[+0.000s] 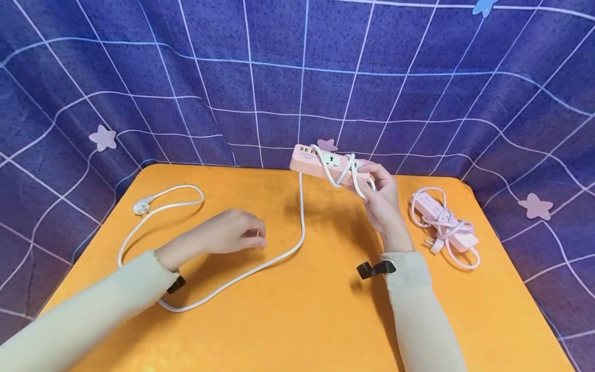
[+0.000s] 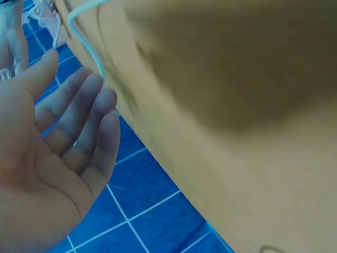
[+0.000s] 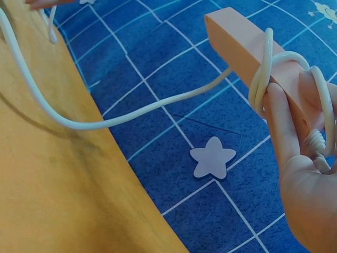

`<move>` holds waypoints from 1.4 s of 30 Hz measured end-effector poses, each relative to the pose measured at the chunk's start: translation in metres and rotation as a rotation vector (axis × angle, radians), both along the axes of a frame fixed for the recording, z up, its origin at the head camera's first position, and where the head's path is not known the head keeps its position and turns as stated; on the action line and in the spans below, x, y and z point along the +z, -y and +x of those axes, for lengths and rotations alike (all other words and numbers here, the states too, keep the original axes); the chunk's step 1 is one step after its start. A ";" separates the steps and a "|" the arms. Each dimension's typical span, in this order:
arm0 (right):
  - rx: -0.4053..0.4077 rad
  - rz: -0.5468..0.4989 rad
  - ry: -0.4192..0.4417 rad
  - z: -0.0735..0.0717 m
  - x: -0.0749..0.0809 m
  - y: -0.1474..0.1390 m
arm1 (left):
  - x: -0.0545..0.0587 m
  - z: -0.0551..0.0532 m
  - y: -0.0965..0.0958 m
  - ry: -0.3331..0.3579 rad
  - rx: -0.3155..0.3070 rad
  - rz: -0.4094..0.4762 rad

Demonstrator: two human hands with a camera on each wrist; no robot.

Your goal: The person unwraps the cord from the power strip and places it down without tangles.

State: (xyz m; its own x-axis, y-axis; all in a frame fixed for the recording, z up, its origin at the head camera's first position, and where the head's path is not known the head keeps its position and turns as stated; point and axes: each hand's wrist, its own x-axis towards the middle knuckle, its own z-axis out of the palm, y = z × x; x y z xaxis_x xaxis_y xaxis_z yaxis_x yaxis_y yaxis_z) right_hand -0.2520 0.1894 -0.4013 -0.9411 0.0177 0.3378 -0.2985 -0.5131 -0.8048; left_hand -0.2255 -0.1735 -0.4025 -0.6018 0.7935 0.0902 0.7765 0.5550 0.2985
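Note:
My right hand point(image 1: 383, 204) grips one end of a pink power strip point(image 1: 309, 163), raised above the back of the table. White cord point(image 3: 267, 52) loops a few times around the strip's body. From behind the strip the rest of the cord point(image 1: 302, 217) drops to the table and runs left in a wide curve to its plug point(image 1: 141, 206). My left hand point(image 1: 232, 232) hovers over the table, left of the hanging cord, fingers loosely bent. In the left wrist view its palm point(image 2: 42, 184) holds nothing.
A second pink power strip point(image 1: 429, 206), wrapped in its own cord with its plug point(image 1: 436, 245) tucked beside it, lies on the right side of the orange table point(image 1: 297, 320). A blue gridded curtain point(image 1: 279, 88) with star shapes hangs behind the table's back edge.

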 end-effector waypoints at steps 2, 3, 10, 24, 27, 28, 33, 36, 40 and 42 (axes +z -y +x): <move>0.000 -0.004 0.002 0.000 -0.001 0.000 | 0.001 -0.005 -0.005 0.009 0.048 0.034; 0.001 -0.006 0.002 0.000 -0.001 0.000 | 0.001 -0.007 -0.009 0.013 0.070 0.053; -0.001 -0.013 -0.013 0.001 0.000 0.000 | -0.001 -0.025 -0.027 0.090 0.251 0.198; 0.014 -0.016 -0.011 0.001 0.000 0.000 | -0.007 -0.052 -0.059 0.252 0.509 0.419; 0.020 -0.019 -0.011 0.001 -0.001 0.001 | -0.011 -0.058 -0.065 0.276 0.546 0.451; 0.023 -0.019 -0.011 0.001 -0.001 0.001 | -0.013 -0.060 -0.067 0.283 0.554 0.460; 0.036 -0.009 -0.019 0.001 -0.001 0.000 | -0.018 -0.068 -0.076 0.322 0.588 0.499; 0.043 -0.005 -0.027 0.002 -0.001 0.000 | -0.020 -0.071 -0.081 0.350 0.611 0.520; 0.050 -0.015 -0.033 0.002 -0.001 0.000 | -0.023 -0.075 -0.087 0.386 0.622 0.544; 0.054 -0.022 -0.035 0.002 -0.001 0.001 | -0.025 -0.077 -0.089 0.399 0.615 0.557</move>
State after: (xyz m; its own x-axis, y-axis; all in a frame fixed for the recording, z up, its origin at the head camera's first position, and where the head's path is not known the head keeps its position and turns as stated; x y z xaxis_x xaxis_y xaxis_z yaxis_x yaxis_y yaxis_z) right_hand -0.2497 0.1887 -0.4021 -0.9284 -0.0246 0.3708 -0.2980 -0.5466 -0.7826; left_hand -0.3023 -0.0848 -0.4277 -0.9721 0.2273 0.0580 0.1738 0.5316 0.8290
